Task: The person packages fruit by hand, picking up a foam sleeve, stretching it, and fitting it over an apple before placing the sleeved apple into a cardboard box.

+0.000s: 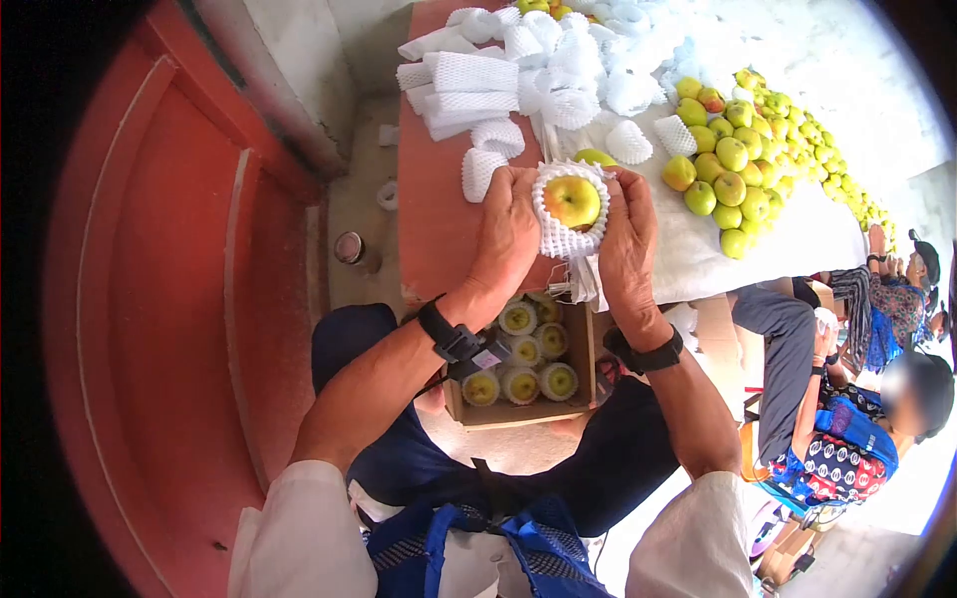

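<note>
Between my two hands is a yellow-green apple (573,202) with a reddish tinge, wrapped round its sides by a white foam net sleeve (566,242), its top showing. My left hand (507,231) grips the sleeve from the left, and my right hand (628,231) grips it from the right. Below them stands an open cardboard box (523,416) with several sleeved apples (521,385) inside. Part of the box is hidden by my left forearm. Another green apple (595,157) lies on the table just behind the held one.
A red table (429,199) bears a heap of white foam sleeves (474,85). Many loose apples (733,154) are piled on white cloth at the right. Other people (847,439) sit along the right side. A small can (349,247) stands on the floor at left.
</note>
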Action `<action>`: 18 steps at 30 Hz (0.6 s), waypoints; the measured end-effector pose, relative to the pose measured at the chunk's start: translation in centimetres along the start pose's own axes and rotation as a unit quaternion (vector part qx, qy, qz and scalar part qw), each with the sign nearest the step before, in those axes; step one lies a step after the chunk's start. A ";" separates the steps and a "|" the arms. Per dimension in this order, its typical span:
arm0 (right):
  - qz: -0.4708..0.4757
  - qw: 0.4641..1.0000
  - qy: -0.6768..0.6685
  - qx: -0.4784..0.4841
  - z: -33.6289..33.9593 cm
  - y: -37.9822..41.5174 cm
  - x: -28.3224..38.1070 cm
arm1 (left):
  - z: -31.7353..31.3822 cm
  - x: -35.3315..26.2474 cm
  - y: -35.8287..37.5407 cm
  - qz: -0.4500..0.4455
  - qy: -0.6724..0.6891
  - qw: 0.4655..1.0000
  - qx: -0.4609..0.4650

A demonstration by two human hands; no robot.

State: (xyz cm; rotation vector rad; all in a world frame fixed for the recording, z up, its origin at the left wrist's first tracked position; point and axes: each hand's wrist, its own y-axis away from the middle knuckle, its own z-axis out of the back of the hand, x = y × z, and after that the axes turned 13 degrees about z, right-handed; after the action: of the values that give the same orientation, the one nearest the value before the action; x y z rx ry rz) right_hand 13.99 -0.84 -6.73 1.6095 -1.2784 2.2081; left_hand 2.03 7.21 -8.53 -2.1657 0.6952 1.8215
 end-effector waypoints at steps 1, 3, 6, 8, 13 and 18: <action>0.001 1.000 0.001 0.000 0.2 -0.3 0.8 | -0.2 -1.2 0.4 0.003 -0.010 1.000 -0.018; -0.230 0.970 -0.060 0.048 0.8 -1.2 3.6 | -0.2 -2.0 0.5 0.007 -0.019 0.999 -0.036; -0.269 0.954 -0.105 0.078 1.4 -2.0 5.5 | 0.5 -2.5 0.2 -0.002 -0.077 0.997 -0.027; -0.264 0.954 -0.098 0.107 1.9 -2.3 5.5 | 0.5 -2.9 0.3 -0.009 -0.109 0.994 -0.027; -0.218 0.956 -0.060 0.187 2.6 -2.4 4.7 | 0.6 -2.1 -0.2 -0.021 -0.120 0.992 -0.019; -0.224 0.957 -0.097 0.159 2.7 -1.9 4.1 | 0.6 -2.3 -0.1 -0.043 -0.126 0.991 -0.009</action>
State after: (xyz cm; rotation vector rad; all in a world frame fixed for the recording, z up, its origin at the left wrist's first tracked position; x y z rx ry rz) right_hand 15.21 -2.94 -2.03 2.0268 -0.5192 2.0737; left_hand 1.31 8.05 -6.44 -1.8956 0.5233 2.0146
